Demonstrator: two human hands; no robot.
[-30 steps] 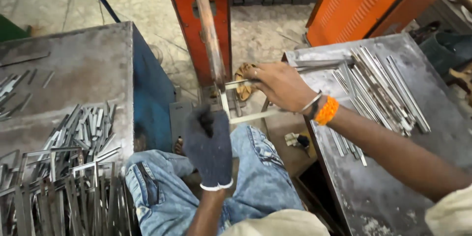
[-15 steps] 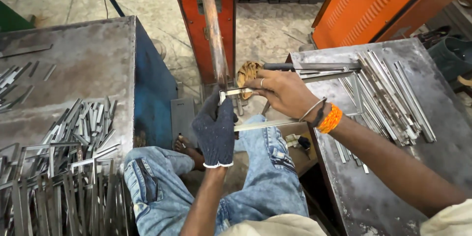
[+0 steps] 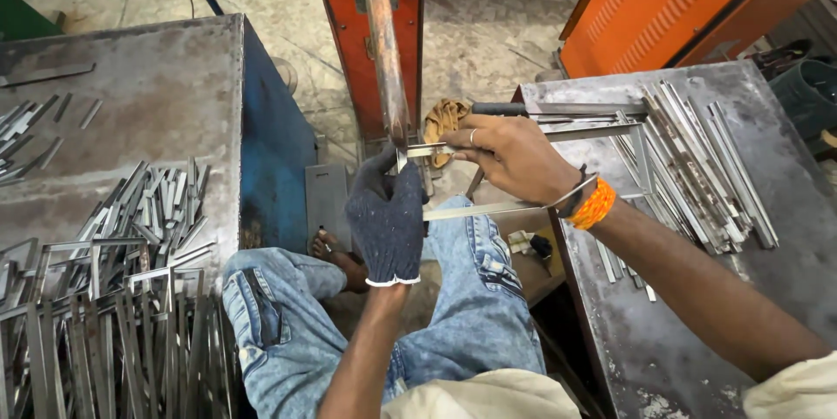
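Seen from my head, looking down at my lap. My left hand [image 3: 386,225] wears a dark knitted glove with a white cuff; its fingers are curled shut around the near corner of a thin rectangular metal frame [image 3: 641,153] made of flat, bright steel strip. My bare right hand [image 3: 514,157], with a ring and an orange beaded wristband [image 3: 595,204], is closed in a pinch on the frame's upper strip, just beside the gloved fingers. The frame lies between both hands, its corner touching the tip of a worn copper-coloured rod [image 3: 385,53] that hangs from an orange machine column [image 3: 331,27]. The frame's far side reaches over the right worktop [image 3: 697,323], a scuffed grey steel sheet bearing a bundle of long strips [image 3: 715,175]. The left worktop [image 3: 157,96], equally dull and scratched, carries heaps of short cut strips [image 3: 148,218]. A tan rag [image 3: 442,118] lies behind the rod.
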